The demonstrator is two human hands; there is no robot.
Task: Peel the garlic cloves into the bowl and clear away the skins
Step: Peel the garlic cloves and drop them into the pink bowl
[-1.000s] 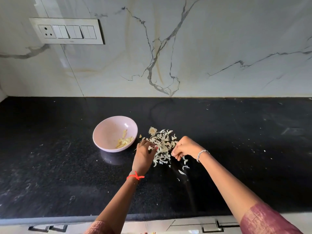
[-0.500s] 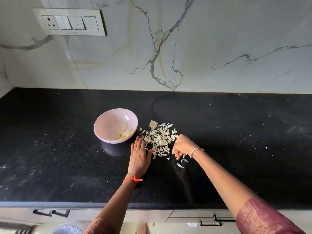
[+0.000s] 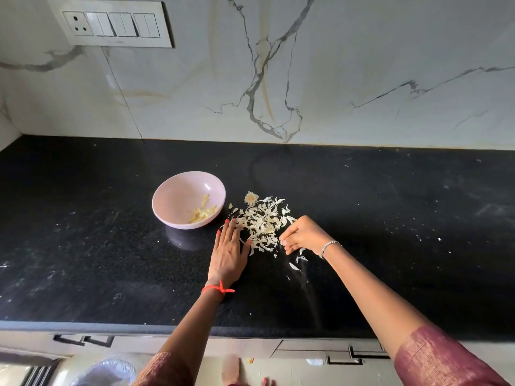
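Head view: skins (image 3: 262,224) are heaped just right of the bowl (image 3: 172,190), cloves (image 3: 203,213) kept inside it; left hand (image 3: 228,252) is pressed flat, fingers straight; right hand (image 3: 303,235) is curled, grip not discernible.

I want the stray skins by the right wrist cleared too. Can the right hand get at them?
Probably yes: the stray skins lie on bare counter just beside the right hand, on the person's side of it, with nothing between them.
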